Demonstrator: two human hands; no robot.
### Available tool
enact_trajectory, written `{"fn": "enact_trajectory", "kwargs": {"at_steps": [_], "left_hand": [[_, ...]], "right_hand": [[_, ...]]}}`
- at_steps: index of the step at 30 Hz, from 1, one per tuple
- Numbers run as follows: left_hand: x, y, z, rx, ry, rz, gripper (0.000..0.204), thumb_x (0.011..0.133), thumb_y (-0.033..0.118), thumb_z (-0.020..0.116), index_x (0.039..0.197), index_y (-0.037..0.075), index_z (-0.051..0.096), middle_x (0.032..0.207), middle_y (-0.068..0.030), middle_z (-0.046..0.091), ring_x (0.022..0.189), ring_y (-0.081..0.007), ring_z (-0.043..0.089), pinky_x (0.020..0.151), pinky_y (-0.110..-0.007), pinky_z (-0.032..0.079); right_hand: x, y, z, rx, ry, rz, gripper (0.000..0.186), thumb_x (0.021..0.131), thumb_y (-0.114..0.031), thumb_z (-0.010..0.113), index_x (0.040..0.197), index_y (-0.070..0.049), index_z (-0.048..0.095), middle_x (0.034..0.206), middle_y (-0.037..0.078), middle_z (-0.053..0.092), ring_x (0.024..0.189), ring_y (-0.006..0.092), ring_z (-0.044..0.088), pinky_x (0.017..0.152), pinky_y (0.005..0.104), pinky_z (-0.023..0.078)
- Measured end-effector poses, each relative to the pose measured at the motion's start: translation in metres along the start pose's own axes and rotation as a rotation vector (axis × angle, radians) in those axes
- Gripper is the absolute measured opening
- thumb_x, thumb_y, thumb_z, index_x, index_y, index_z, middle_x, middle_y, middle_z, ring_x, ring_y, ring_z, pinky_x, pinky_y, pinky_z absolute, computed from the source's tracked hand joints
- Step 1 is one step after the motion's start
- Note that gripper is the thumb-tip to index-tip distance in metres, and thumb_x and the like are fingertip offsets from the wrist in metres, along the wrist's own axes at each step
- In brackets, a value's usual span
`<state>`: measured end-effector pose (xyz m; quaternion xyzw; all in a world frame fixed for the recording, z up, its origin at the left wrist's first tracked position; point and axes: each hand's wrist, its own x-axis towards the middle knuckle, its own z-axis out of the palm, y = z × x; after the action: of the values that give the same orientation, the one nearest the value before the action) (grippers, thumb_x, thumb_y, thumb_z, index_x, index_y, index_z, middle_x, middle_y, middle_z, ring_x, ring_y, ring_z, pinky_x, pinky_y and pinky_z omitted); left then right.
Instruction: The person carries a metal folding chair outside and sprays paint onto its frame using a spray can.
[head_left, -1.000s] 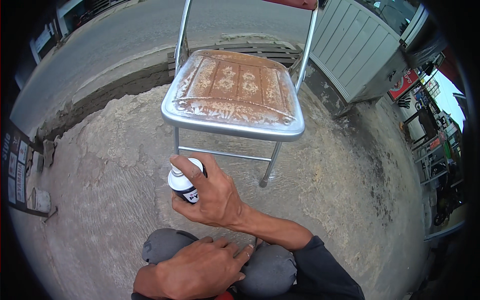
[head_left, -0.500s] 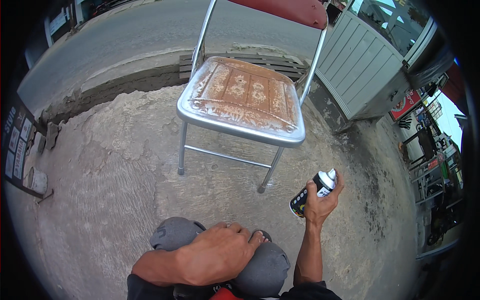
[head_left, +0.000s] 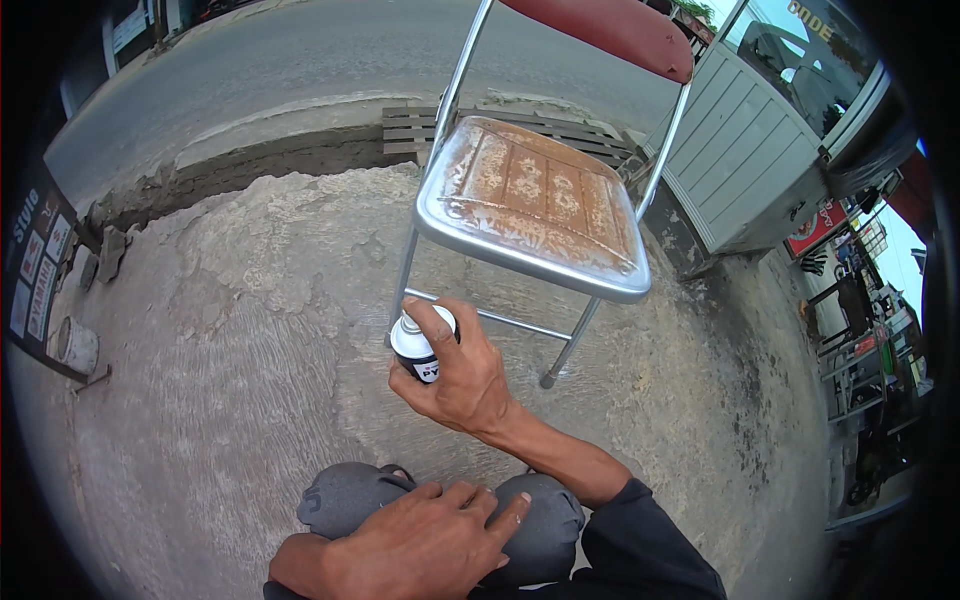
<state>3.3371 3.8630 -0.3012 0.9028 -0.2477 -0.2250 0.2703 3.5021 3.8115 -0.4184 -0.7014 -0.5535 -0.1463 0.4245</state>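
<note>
My right hand [head_left: 462, 372] is wrapped round a spray can [head_left: 415, 350] with a white top and a dark body, its index finger over the nozzle. The can is held in front of the near left leg of a metal chair [head_left: 535, 265]. This chair has a silver frame, a rusty brown seat [head_left: 545, 190] with whitish patches, and a red backrest [head_left: 620, 35]. Across my knees lies my left hand [head_left: 425, 535], fingers spread and holding nothing.
Rough concrete [head_left: 220, 400] surrounds the chair. Beyond it are a slatted wooden grate [head_left: 550, 135] and a road [head_left: 300, 60]. A pale panelled cabinet [head_left: 745, 140] stands at right; a dark sign board [head_left: 40, 255] and a white bucket [head_left: 78, 348] are at left.
My right hand has carried the spray can leftward, from right of the chair to before its near left leg. The chair appears farther right in view. My left hand stays on my knees.
</note>
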Motion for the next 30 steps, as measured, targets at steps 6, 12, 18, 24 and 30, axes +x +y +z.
{"fn": "enact_trajectory", "kwargs": {"at_steps": [6,12,18,24,30], "left_hand": [[0.007,-0.006,-0.008,-0.014,-0.048,-0.013,0.064,0.108,0.043,0.049,0.156,0.002,0.041,0.137,-0.0303,0.061,0.127,-0.0447,0.06,0.11,-0.051,0.048],[0.04,-0.015,-0.012,-0.066,0.009,0.01,0.058,0.103,0.036,0.059,0.147,-0.001,0.05,0.12,-0.0254,0.067,0.114,-0.042,0.066,0.098,-0.048,0.054],[0.086,-0.035,-0.007,-0.067,-0.014,-0.105,0.055,0.1,0.033,0.064,0.143,0.0,0.056,0.109,-0.0245,0.071,0.11,-0.0409,0.069,0.092,-0.048,0.056],[0.165,-0.067,0.004,-0.207,-0.264,-0.272,0.045,0.105,0.03,0.057,0.143,0.005,0.06,0.12,-0.0207,0.073,0.112,-0.037,0.07,0.097,-0.044,0.053],[0.257,-0.154,0.052,-1.432,0.529,-0.11,0.044,0.108,0.035,0.053,0.147,0.016,0.059,0.137,-0.0071,0.068,0.092,-0.0239,0.066,0.083,-0.04,0.056]], "right_hand": [[-0.075,0.047,-0.102,-0.352,0.261,0.447,0.071,0.08,-0.015,0.081,0.143,-0.006,0.048,0.11,0.019,0.061,0.09,0.0317,0.068,0.079,0.043,0.058],[-0.102,0.066,-0.207,-0.434,0.705,0.858,0.066,0.083,-0.014,0.076,0.142,-0.005,0.048,0.107,0.017,0.068,0.091,0.0269,0.07,0.085,0.0398,0.057],[-0.104,0.066,-0.161,-0.062,0.207,0.398,0.073,0.077,-0.019,0.084,0.141,-0.007,0.052,0.116,0.022,0.063,0.098,0.0316,0.069,0.083,0.0419,0.058],[-0.104,0.071,-0.192,0.367,0.22,0.01,0.082,0.075,-0.013,0.085,0.147,-0.012,0.046,0.122,0.023,0.061,0.104,0.0326,0.069,0.085,0.0409,0.059],[-0.181,0.111,-0.268,0.803,1.012,0.908,0.086,0.079,-0.023,0.074,0.153,-0.008,0.033,0.106,0.018,0.063,0.083,0.0277,0.072,0.065,0.0405,0.063]]}}
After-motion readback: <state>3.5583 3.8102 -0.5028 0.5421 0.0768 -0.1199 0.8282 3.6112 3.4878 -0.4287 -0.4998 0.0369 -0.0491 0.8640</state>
